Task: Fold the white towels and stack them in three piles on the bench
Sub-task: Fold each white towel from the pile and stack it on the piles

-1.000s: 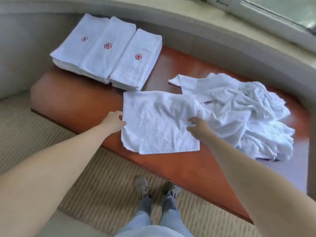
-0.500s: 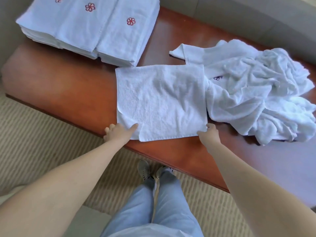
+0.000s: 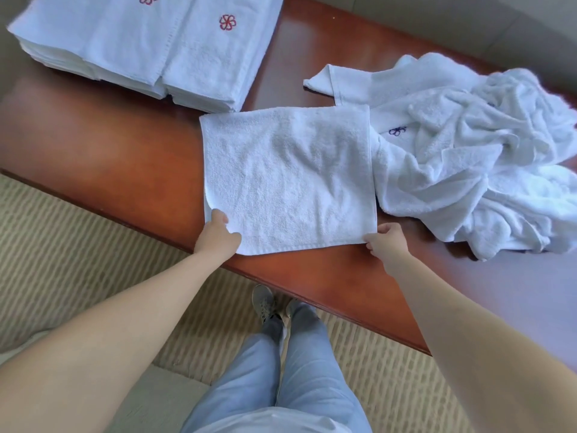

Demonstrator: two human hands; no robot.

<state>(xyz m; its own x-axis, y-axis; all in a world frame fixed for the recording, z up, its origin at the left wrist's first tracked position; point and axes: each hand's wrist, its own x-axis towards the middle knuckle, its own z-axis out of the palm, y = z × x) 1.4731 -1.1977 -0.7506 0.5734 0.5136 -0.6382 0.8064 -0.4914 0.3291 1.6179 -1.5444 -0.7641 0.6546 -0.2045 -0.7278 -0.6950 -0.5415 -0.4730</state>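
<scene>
From the head camera, a white towel (image 3: 287,179) lies flat on the brown bench (image 3: 103,151), close to the bench's near edge. It is spread out like a square.

The left hand (image 3: 218,237) holds the towel's near left corner. Its thumb is on top of the cloth and the fingers curl under the corner. The right hand (image 3: 385,242) pinches the towel's near right corner with its fingertips. The towel lies between the two hands and reaches away from them toward the far edge.

Just past the towel's far left corner sit stacks of folded towels (image 3: 150,48), side by side at the far left of the bench. Two show a red flower mark on top.

On the right side of the bench is a messy heap of towels (image 3: 474,151), not folded. The flat towel's right edge lies over part of that heap.
</scene>
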